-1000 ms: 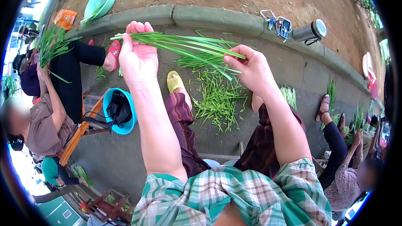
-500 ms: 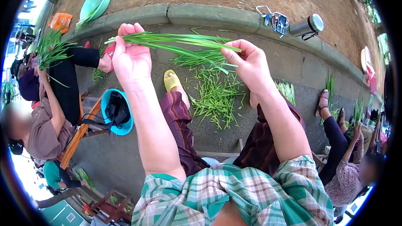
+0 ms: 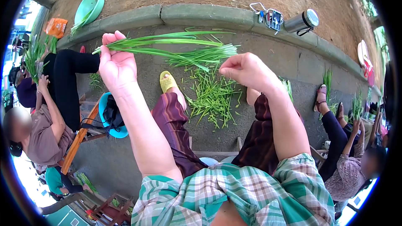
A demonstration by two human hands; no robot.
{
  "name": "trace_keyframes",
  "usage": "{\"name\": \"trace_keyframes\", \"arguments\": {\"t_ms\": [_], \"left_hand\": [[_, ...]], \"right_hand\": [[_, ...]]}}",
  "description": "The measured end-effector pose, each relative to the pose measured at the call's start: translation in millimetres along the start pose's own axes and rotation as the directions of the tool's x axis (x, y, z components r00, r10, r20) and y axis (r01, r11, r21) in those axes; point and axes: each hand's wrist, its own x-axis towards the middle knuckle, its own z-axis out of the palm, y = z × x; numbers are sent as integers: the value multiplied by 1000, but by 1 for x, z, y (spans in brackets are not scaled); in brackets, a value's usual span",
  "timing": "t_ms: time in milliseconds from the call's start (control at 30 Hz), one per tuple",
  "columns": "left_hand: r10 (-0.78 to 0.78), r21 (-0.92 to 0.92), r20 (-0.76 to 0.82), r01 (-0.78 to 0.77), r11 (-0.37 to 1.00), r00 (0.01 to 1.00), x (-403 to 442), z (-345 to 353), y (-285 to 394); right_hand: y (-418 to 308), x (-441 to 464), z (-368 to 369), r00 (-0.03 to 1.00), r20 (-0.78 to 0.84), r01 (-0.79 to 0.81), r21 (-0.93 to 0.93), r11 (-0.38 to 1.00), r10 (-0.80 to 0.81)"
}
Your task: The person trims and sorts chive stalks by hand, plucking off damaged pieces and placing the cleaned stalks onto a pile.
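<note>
Head view: left fingers (image 3: 111,38) hold one green bunch (image 3: 144,42); right fingers (image 3: 233,60) narrowly parted.

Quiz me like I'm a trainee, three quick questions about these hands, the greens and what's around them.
1. Which holds the bunch of long green stalks, the left hand or the right hand?
2. True or false: the loose heap of short green pieces lies inside a basin.
3. Fill in: the slipper by the short pieces is coloured ____.

Key: 1. The left hand. 2. False; the short green pieces lie on the ground. 3. Yellow.
</note>
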Motion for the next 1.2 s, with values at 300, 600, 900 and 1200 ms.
{"name": "trace_keyframes", "arguments": {"t_ms": [300, 600, 900, 1200], "left_hand": [[-17, 19, 74, 16, 1000, 997, 3, -6, 0], [-32, 33, 37, 30, 999, 999, -1, 5, -12], [-47, 15, 10, 47, 999, 999, -1, 5, -16], [-43, -25, -14, 42, 999, 999, -1, 0, 0]], "right_hand": [[-4, -4, -18, 992, -73, 128, 499, 857, -106], [-7, 0, -9, 982, -127, 185, 582, 792, -136], [-7, 10, 14, 948, -319, 261, 764, 590, -7], [5, 9, -5, 918, -360, 215, 803, 556, 164]]}}
